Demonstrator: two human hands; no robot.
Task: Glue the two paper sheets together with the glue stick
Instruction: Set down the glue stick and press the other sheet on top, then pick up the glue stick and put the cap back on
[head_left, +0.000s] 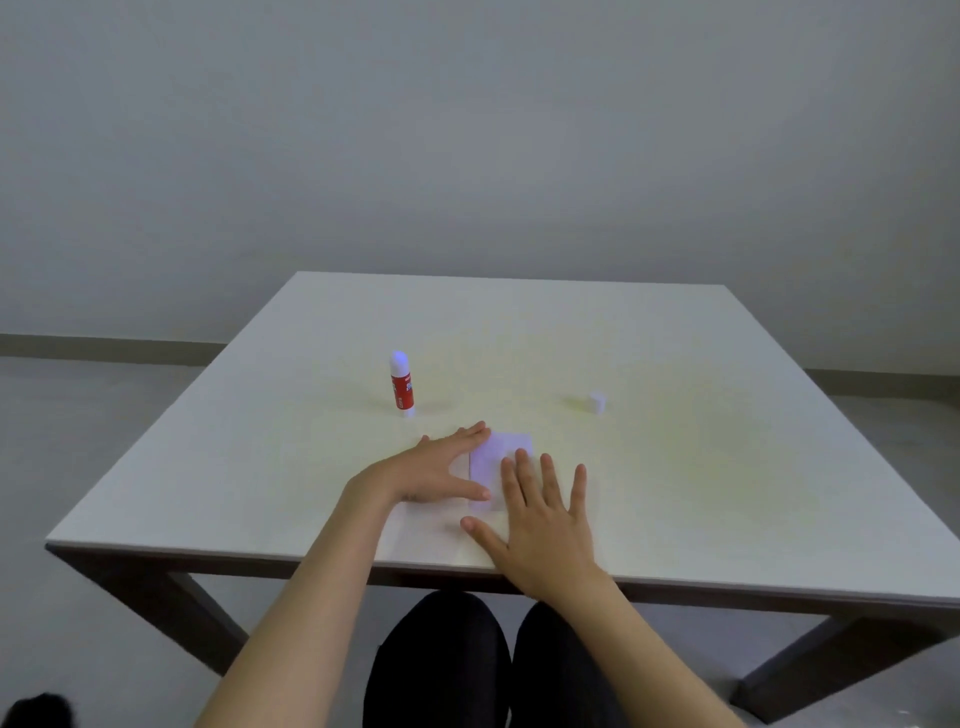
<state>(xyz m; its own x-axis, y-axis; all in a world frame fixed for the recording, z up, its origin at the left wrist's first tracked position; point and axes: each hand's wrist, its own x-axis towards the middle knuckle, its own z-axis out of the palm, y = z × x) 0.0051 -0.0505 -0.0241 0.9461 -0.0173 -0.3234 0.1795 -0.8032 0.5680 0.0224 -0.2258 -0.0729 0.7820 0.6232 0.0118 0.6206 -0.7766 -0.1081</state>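
Observation:
A small white paper sheet lies flat near the front middle of the white table. A second sheet edge peeks out beside it under my left hand. My left hand rests flat with spread fingers on the paper's left part. My right hand lies flat, fingers apart, with fingertips on the paper's right lower part. The red-labelled glue stick stands upright and uncapped behind my left hand. Its white cap sits to the right on the table.
The table's front edge runs just below my wrists. My dark-clothed knees show under the table. A grey wall and floor lie beyond the table.

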